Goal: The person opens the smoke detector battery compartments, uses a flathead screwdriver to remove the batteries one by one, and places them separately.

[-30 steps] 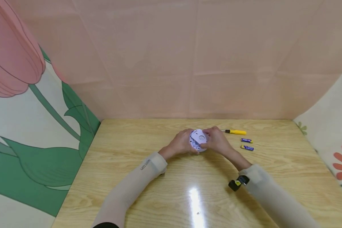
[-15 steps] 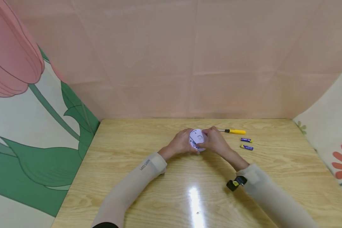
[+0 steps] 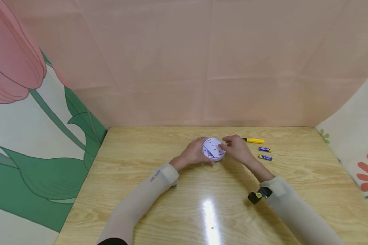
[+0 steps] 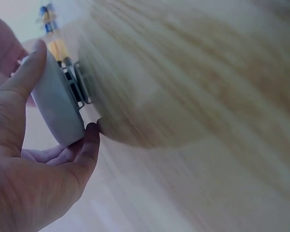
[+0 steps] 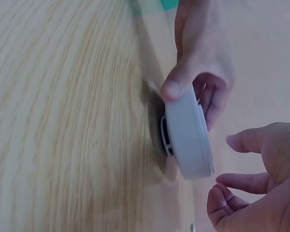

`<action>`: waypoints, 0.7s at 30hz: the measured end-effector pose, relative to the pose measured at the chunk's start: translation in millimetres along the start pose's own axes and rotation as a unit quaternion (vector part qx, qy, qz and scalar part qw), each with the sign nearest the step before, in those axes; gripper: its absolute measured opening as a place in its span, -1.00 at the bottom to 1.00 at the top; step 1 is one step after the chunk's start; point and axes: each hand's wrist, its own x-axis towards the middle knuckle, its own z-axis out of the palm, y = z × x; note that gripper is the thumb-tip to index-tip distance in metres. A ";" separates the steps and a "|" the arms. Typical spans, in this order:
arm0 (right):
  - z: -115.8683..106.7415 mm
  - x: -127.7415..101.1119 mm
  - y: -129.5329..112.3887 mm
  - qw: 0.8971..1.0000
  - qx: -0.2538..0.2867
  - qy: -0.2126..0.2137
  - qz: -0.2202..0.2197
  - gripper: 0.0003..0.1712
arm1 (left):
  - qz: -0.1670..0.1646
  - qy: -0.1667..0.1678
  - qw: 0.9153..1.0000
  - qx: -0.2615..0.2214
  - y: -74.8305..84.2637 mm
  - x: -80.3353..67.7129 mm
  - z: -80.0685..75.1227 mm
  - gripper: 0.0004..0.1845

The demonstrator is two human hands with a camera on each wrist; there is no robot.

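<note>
A round white smoke detector (image 3: pixel 213 148) is held close over the table, its flat back plate facing up and a gap at the plate's lower left showing parts inside. My left hand (image 3: pixel 195 152) grips its left side; in the left wrist view the thumb (image 4: pixel 33 67) lies over one edge and the fingers curl under the other. Dark vents (image 5: pixel 165 135) show on the underside in the right wrist view. At the right edge is my right hand (image 3: pixel 237 148), fingers loosely bent with nothing between them. A small gap parts it from the smoke detector (image 5: pixel 188 137) in the right wrist view.
A screwdriver with a yellow handle (image 3: pixel 255 140) lies on the wooden table (image 3: pixel 159 139) behind the right hand. Two blue batteries, one farther (image 3: pixel 265 149) and one nearer (image 3: pixel 265 157), lie to its right. A pink backdrop (image 3: pixel 159 68) rises at the table's back edge.
My right hand gripped the smoke detector's right side earlier and shifted its back plate; now it has let go and drawn slightly right. The left hand keeps its grip.
</note>
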 end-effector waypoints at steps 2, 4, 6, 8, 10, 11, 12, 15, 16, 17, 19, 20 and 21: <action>-1.5 0.1 5.3 1.000 0.006 -0.010 0.015 -0.49 | -0.004 -0.008 1.000 -0.013 -0.5 -0.1 -2.0 0.11; -1.8 0.8 10.9 0.999 0.016 -0.025 0.032 -0.48 | -0.005 -0.014 0.999 -0.033 -1.8 -0.1 -4.3 0.06; -2.0 1.4 16.5 0.997 0.034 -0.041 0.048 -0.46 | -0.003 -0.017 0.998 -0.060 -3.5 0.3 -6.5 -0.01; -1.7 2.1 21.4 0.995 0.060 -0.056 0.065 -0.45 | 0.002 -0.020 0.996 -0.085 -5.3 0.8 -8.5 -0.11; -0.9 2.7 25.5 0.990 0.088 -0.069 0.081 -0.44 | 0.001 -0.023 0.994 -0.104 -6.6 1.1 -10.6 -0.17; -1.0 2.8 27.0 0.988 0.102 -0.075 0.086 -0.44 | -0.003 -0.026 0.993 -0.111 -7.0 1.2 -11.5 -0.22; -0.7 3.0 28.4 0.986 0.114 -0.080 0.093 -0.45 | -0.009 -0.029 0.993 -0.116 -7.1 1.0 -12.5 -0.27; -0.1 2.9 30.8 0.977 0.154 -0.093 0.117 -0.47 | -0.049 -0.034 0.988 -0.140 -6.5 1.3 -15.4 -0.36; -0.4 2.5 31.2 0.973 0.169 -0.098 0.121 -0.47 | -0.064 -0.034 0.986 -0.147 -6.2 1.8 -16.0 -0.38; -0.5 1.9 31.0 0.970 0.183 -0.101 0.127 -0.48 | -0.079 -0.033 0.984 -0.156 -6.1 2.5 -16.2 -0.39; -0.1 0.8 31.1 0.961 0.212 -0.108 0.140 -0.49 | -0.104 -0.033 0.976 -0.191 -5.4 4.2 -15.9 -0.40; -0.2 -0.1 30.7 0.958 0.223 -0.112 0.142 -0.49 | -0.113 -0.032 0.971 -0.210 -5.2 5.1 -15.7 -0.41; -0.3 -0.8 30.5 0.955 0.234 -0.116 0.142 -0.48 | -0.120 -0.033 0.965 -0.231 -5.0 6.0 -15.2 -0.43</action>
